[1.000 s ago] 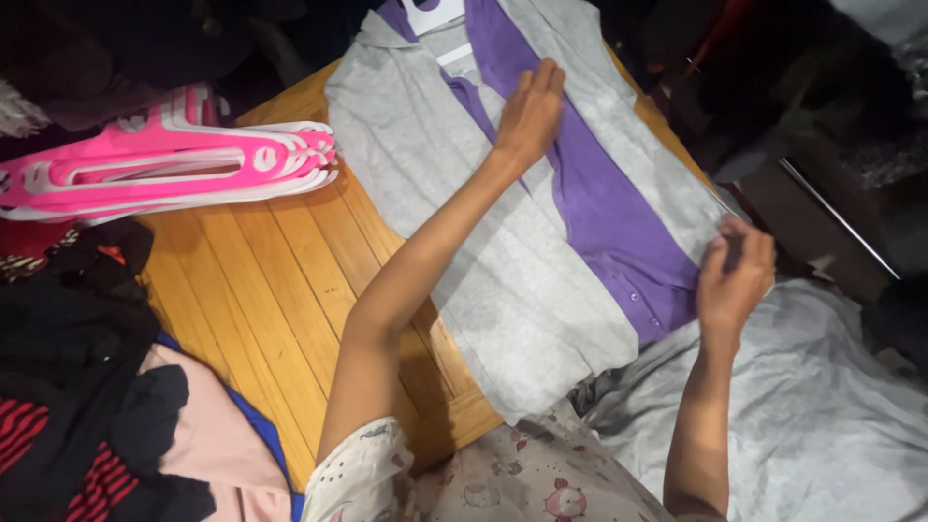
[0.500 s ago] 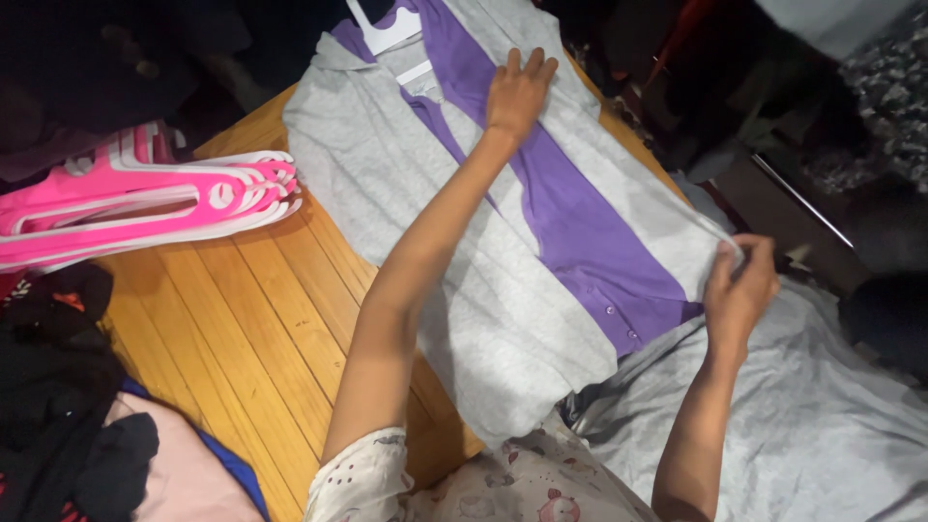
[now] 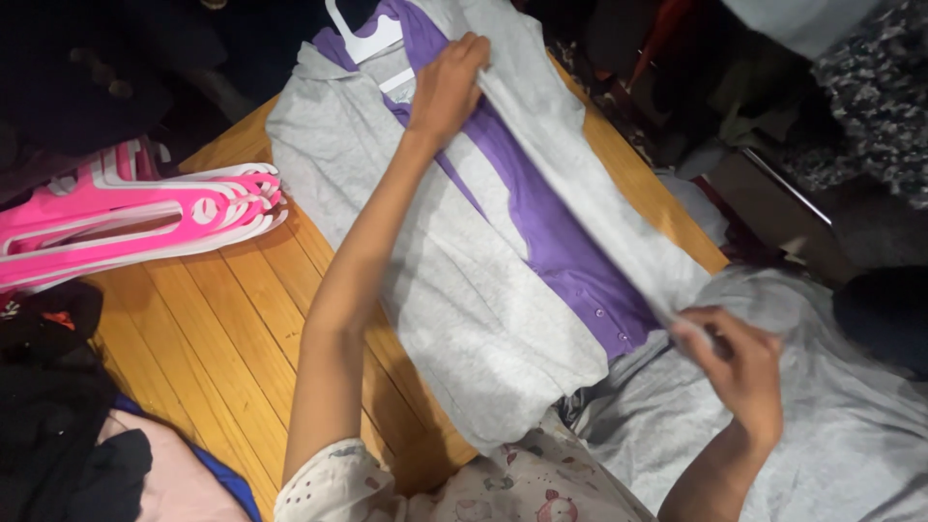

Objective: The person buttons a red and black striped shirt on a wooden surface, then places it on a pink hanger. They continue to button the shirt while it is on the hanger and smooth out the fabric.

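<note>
A grey cardigan (image 3: pixel 464 290) over a purple buttoned shirt (image 3: pixel 565 246) lies on a wooden table (image 3: pixel 208 329), hung on a white hanger (image 3: pixel 362 34). My left hand (image 3: pixel 447 85) grips the right grey front panel near the collar. My right hand (image 3: pixel 735 362) pinches the lower edge of that same panel, lifted off the purple shirt.
A stack of pink and white hangers (image 3: pixel 135 217) lies at the table's left. Dark and pink clothes (image 3: pixel 87 454) pile at the lower left. More grey fabric (image 3: pixel 851 435) spreads at the lower right. Dark clutter surrounds the far side.
Both hands took hold of the right grey panel and pulled it taut, lifting it over the purple shirt. The view shifted, bringing the garment closer.
</note>
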